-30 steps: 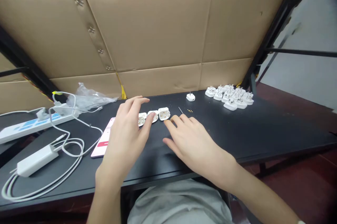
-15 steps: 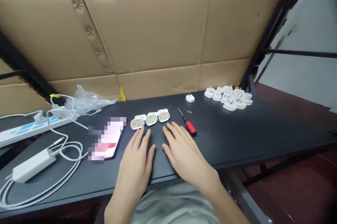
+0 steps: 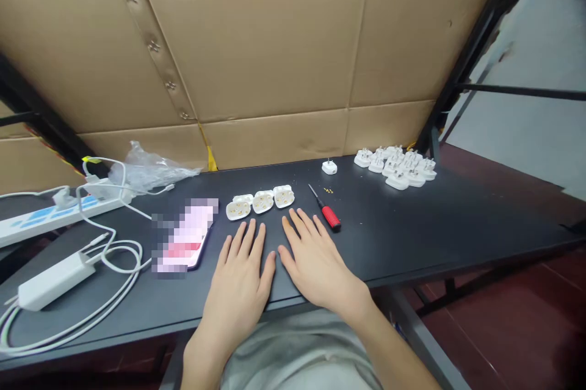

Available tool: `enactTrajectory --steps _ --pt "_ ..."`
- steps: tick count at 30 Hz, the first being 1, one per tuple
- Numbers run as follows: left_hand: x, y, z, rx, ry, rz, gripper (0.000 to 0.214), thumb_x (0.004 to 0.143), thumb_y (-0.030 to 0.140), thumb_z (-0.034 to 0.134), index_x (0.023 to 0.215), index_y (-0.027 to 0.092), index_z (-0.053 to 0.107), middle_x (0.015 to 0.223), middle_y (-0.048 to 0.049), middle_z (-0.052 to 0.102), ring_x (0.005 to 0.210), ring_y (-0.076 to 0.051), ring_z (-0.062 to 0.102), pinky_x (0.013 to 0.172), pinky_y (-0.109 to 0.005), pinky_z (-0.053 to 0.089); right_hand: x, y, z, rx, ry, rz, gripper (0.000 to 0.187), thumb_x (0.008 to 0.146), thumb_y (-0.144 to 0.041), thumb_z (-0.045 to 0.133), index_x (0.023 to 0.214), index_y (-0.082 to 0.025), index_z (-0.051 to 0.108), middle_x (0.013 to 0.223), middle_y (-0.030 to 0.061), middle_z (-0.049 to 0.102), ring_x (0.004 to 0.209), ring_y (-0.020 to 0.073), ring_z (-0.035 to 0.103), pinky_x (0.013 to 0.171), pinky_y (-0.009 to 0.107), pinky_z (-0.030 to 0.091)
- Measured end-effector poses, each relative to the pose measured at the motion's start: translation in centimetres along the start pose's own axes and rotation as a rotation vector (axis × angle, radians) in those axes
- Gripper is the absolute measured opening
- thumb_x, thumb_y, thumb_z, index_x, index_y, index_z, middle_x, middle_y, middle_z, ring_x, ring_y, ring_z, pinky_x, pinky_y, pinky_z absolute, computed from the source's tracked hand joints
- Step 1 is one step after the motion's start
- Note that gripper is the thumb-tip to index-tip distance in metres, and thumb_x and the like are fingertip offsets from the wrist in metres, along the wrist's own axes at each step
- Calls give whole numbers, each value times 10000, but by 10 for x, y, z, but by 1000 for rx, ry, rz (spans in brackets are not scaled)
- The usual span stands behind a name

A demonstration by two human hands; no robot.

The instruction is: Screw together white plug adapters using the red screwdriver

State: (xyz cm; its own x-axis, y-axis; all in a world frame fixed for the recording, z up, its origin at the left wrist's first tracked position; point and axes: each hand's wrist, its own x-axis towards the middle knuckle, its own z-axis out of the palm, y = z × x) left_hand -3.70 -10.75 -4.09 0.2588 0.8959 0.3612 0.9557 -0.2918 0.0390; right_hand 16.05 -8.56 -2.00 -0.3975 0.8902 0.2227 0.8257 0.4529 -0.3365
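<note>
Nearest to us is a fold of grey-green fabric (image 3: 302, 347), on the near side of the row of three white plug casings (image 3: 262, 202), our landmark. Between fabric and row, our left hand (image 3: 240, 283) and our right hand (image 3: 315, 262) lie palm down on the black counter (image 3: 434, 225). The fingers of both are released, a little apart and grasping nothing. The left fingertips end just short of the row's left and middle casings; the right ones end just short of its right casing.

Well to the left of the row, and nearer to us, sits a white power brick (image 3: 55, 280) with its looped white cable (image 3: 140, 256). A phone (image 3: 192, 225), its screen blurred, lies left of the row. The row stands on the counter, gold-coloured spots showing in the casings. Just right of it lies a red-handled screwdriver (image 3: 330, 217), tip pointing away from us.

Far to the row's left is a white power strip (image 3: 50, 216). Beyond the row, to its right, we see small gold-coloured bits (image 3: 328, 190), then a single white plug (image 3: 329, 166); a cluster of white plugs (image 3: 396, 167) sits farther right. A clear plastic bag (image 3: 146, 170) lies beyond the row to the left, and brown cardboard (image 3: 256, 48) rises behind everything.
</note>
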Motion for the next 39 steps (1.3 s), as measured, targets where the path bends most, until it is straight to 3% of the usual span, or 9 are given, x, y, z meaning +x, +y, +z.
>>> enactTrajectory --steps 6,9,11,16,21,23,25,29,39 --pt "0 1 0 -15 2 -9 611 1155 421 407 1710 203 543 1771 -137 514 1677 -355 455 1370 -620 399 -6 3 0 85 134 -68 587 1176 -281 363 1702 -52 485 1740 183 551 1682 333 441 1362 565 457" --pt "0 2 -1 -15 5 -22 611 1162 435 394 1703 202 552 1779 -128 502 1679 -358 451 1372 -620 400 -5 6 -2 171 200 -88 541 1141 -193 401 1659 -152 553 1577 158 681 1449 302 638 1210 521 593" --pt "0 2 -2 -22 -5 -23 620 1166 447 383 1702 185 551 1782 -133 494 1683 -365 443 1371 -628 399 -2 7 -2 224 234 -79 522 1118 -151 424 1600 -223 610 1432 125 739 1272 280 701 1075 477 647" --pt "0 1 -5 -47 -28 -18 625 1167 451 384 1704 174 543 1784 -136 490 1687 -364 435 1373 -624 399 2 9 1 290 298 -7 386 1108 -158 502 1405 -292 709 1151 68 789 1086 266 728 893 404 625" --pt "0 2 -6 -53 -22 -25 616 1165 444 393 1696 176 553 1776 -141 505 1683 -365 443 1373 -635 396 -1 8 0 300 315 50 299 1126 -197 542 1320 -311 738 1107 41 818 1019 239 762 827 357 598" --pt "1 2 -7 -46 -35 -21 626 1169 447 386 1698 156 548 1781 -149 491 1685 -373 438 1366 -646 404 -1 7 0 250 333 65 325 1159 -232 484 1327 -299 754 1149 60 833 1064 244 764 858 362 616" --pt "1 2 -8 -36 -49 -20 635 1172 447 378 1702 139 540 1785 -153 480 1687 -377 432 1364 -648 408 -1 6 2 170 323 42 400 1179 -248 420 1424 -246 736 1345 101 816 1260 265 740 1005 406 634" --pt "1 3 -8 -16 -50 -18 643 1174 443 370 1706 119 531 1779 -154 489 1684 -372 438 1366 -635 411 0 2 7 29 194 -14 514 1193 -298 375 1582 -103 648 1701 155 606 1628 335 518 1329 557 479" --pt "1 3 -6 -35 -31 -28 640 1175 459 374 1693 125 550 1772 -152 502 1681 -371 443 1371 -641 402 -1 -1 -1 -31 23 5 600 1203 -365 315 1706 -105 516 1789 133 489 1704 326 421 1409 596 364"
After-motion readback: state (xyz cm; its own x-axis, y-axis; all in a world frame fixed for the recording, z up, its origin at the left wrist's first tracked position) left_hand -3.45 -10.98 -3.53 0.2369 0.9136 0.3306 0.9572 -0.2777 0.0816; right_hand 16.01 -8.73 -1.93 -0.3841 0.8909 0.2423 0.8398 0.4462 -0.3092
